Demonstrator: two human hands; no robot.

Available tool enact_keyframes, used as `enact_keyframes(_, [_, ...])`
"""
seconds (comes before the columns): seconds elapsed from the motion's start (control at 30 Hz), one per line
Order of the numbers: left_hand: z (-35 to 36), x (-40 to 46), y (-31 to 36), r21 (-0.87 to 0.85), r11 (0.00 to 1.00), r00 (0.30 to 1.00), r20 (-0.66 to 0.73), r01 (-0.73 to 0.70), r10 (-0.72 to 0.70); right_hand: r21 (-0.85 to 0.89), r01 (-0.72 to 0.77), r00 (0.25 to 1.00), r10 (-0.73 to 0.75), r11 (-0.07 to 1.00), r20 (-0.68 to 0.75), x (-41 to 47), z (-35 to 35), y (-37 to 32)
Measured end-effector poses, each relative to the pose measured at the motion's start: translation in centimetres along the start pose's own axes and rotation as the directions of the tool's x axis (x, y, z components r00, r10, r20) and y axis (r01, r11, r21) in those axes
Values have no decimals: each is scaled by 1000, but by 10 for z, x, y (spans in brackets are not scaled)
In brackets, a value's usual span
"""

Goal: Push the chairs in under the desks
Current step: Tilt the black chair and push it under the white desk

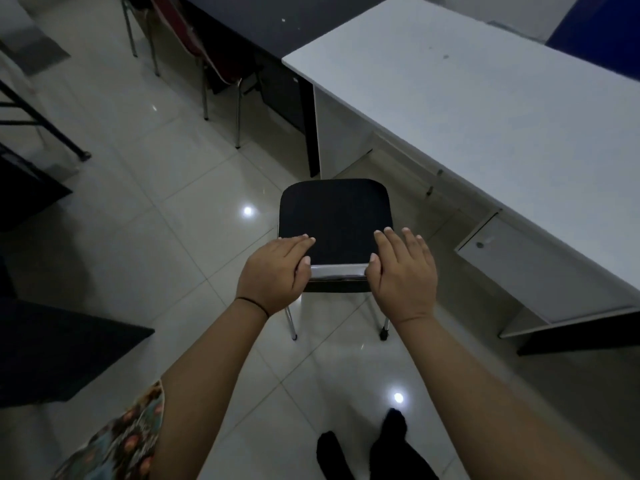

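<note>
A chair with a black seat and chrome legs stands on the tiled floor, its front edge close to the knee opening of the white desk. The seat lies outside the desk. My left hand rests on the left end of the chair's backrest top, fingers laid straight over it. My right hand rests on the right end, fingers straight and spread, thumb against the backrest's edge.
A black desk stands behind the white one, with a red chair tucked at it. The white desk has a drawer unit at the right. Dark furniture lines the left. My feet are behind the chair.
</note>
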State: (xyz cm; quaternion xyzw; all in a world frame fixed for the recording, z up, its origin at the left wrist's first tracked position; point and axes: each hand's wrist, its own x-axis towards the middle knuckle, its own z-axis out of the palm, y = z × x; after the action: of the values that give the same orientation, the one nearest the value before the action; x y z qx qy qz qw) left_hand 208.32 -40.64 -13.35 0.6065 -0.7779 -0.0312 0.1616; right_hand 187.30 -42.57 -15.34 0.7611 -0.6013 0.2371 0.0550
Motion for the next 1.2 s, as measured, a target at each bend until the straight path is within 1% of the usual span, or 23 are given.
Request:
enact_keyframes(0.1, [-2, 8, -20, 5, 999, 999, -12, -44, 44, -22, -21, 1000, 21, 1000, -17, 7, 9, -12])
enact_keyframes(0.23, [-6, 25, -52, 5, 997, 997, 5, -74, 74, -32, -52, 998, 50, 998, -47, 22, 24, -32])
enact_keyframes(0.33, [-12, 37, -75, 25, 997, 997, 25, -79, 79, -28, -75, 997, 75, 997, -27, 32, 32, -49])
enact_keyframes(0.47, [-21, 54, -111, 38, 995, 991, 103, -90, 86, -25, -127, 990, 128, 992, 56, 49, 44, -78])
enact_keyframes(0.57, [-26, 65, -133, 36, 994, 980, 171, -106, 98, 20, -168, 985, 167, 986, 48, 61, 48, -99])
enact_keyframes(0.63, [-30, 75, -147, 1, 993, 977, 183, -116, 114, 62, -216, 976, 214, 974, 40, 71, 47, -112])
enact_keyframes(0.7, [-33, 77, -156, -34, 991, 981, 143, -129, 132, 73, -232, 973, 232, 970, 10, 80, 44, -119])
enact_keyframes(0.8, [-33, 84, -165, -74, 983, 980, 100, -167, 174, 36, -227, 974, 228, 973, -13, 98, 45, -120])
enact_keyframes(0.87, [-32, 88, -167, -148, 976, 983, 70, -160, 172, -4, -231, 973, 231, 973, 6, 102, 48, -119])
enact_keyframes(0.93, [-29, 90, -169, -226, 955, 979, 34, -191, 203, -45, -249, 968, 250, 967, 7, 100, 52, -121])
enact_keyframes(1.03, [-26, 94, -179, -275, 906, 941, 10, -321, 337, -53, -303, 953, 303, 951, -6, 92, 58, -126])
enact_keyframes(1.2, [-25, 124, -204, -279, 841, 876, -5, -464, 482, -141, -336, 942, 329, 931, -72, 92, 78, -140])
